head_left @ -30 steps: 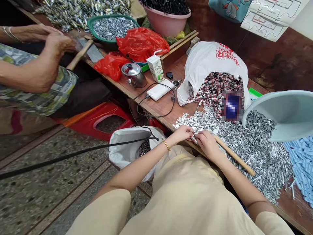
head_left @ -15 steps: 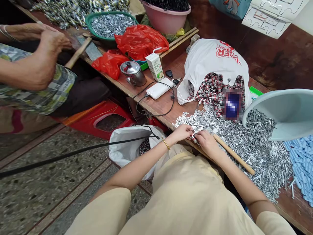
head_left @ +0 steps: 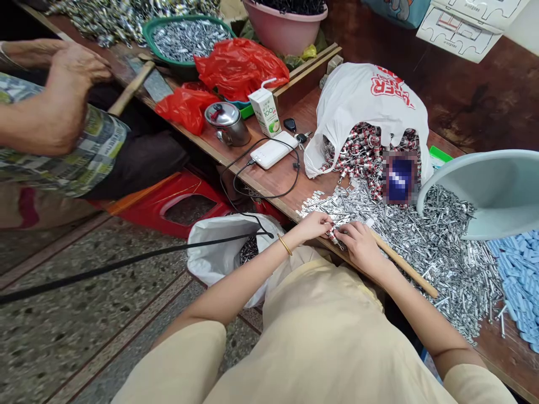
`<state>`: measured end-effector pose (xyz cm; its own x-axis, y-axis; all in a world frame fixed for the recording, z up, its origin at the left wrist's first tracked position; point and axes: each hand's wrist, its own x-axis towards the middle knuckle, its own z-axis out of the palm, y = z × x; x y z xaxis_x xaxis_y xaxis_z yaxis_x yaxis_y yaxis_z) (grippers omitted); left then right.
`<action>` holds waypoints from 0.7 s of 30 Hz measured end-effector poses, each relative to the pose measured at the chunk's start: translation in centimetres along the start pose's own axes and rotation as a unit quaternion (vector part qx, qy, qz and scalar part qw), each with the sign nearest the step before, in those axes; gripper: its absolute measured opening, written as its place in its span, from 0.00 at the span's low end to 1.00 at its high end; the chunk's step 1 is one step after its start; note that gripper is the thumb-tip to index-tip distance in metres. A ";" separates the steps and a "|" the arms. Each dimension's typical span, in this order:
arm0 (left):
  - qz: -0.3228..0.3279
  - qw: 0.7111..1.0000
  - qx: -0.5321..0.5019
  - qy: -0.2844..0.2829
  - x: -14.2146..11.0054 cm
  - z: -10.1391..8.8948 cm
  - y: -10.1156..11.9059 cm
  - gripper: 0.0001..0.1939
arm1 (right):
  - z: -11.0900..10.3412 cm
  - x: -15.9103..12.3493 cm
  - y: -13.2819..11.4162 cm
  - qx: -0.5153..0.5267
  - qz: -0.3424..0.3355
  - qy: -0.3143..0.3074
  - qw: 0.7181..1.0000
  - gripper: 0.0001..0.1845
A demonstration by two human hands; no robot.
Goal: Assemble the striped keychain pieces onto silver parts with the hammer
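Observation:
My left hand [head_left: 314, 225] and my right hand [head_left: 360, 247] meet at the near edge of the wooden table [head_left: 290, 174], fingers pinched together on a small red-and-silver metal piece [head_left: 333, 238]. A wide pile of small silver metal parts [head_left: 438, 247] spreads just beyond them. A wooden stick [head_left: 404, 265] lies across that pile beside my right wrist. A white plastic bag [head_left: 362, 106] spills several red-and-silver pieces behind the pile.
A pale blue basin [head_left: 492, 191] and blue parts [head_left: 522, 280] lie at right. A power bank [head_left: 274, 153], juice carton [head_left: 265, 112], metal pot [head_left: 229, 124] and red bags [head_left: 240, 67] sit further left. Another person's hand [head_left: 71, 73] works at far left. A white bag [head_left: 227, 252] hangs below the table.
My hands stay pinched on the small piece with little movement. The other person's hand at the left has shifted slightly leftward and up.

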<state>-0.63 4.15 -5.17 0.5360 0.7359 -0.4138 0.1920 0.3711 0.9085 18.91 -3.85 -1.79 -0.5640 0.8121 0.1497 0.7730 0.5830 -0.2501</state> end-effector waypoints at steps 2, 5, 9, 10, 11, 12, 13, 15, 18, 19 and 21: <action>0.002 1.000 0.003 -0.009 0.1 -0.2 0.0 0.04 | 0.1 0.2 -0.3 -0.015 0.005 -0.003 1.000 0.19; 0.008 1.000 0.015 -0.015 0.2 -0.3 -0.1 0.04 | 0.1 0.3 -0.7 -0.031 0.013 0.003 0.999 0.19; 0.024 0.998 0.055 0.012 0.4 -0.2 -0.8 0.03 | -1.4 -1.7 -0.3 -0.052 0.070 0.031 0.996 0.19; 0.029 0.997 0.065 0.017 0.4 -0.1 -1.0 0.04 | -1.9 -2.7 0.1 -0.067 0.110 0.038 0.991 0.17; 0.034 0.997 0.072 0.022 0.4 0.0 -1.3 0.04 | -2.4 -3.9 0.6 -0.088 0.157 0.041 0.983 0.14; 0.041 0.996 0.078 0.026 0.4 0.0 -1.5 0.04 | -2.9 -5.1 1.2 -0.113 0.201 0.032 0.973 0.13; 0.049 0.995 0.084 0.029 0.4 0.0 -1.6 0.04 | -3.2 -6.3 1.8 -0.136 0.234 0.012 0.962 0.11; 0.066 0.992 0.098 0.040 0.5 0.1 -1.8 0.04 | -3.5 -8.1 2.8 -0.158 0.260 -0.034 0.952 0.07; 0.088 0.986 0.131 0.059 0.3 0.1 -1.7 0.04 | -3.8 -9.1 3.6 -0.143 0.244 -0.058 0.957 0.05; 0.093 0.983 0.143 0.065 0.2 0.1 -1.7 0.03 | -4.1 -9.0 3.6 -0.131 0.238 -0.051 0.961 0.07; 0.099 0.979 0.164 0.072 -0.1 0.2 -1.5 0.03 | -4.8 -8.5 2.9 -0.096 0.235 -0.042 0.966 0.10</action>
<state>-0.76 3.41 -6.45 0.4721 0.8561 -0.2103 0.3633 0.0284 0.9312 27.36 -8.97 0.79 -0.1535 0.9880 -0.0166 0.9846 0.1515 -0.0876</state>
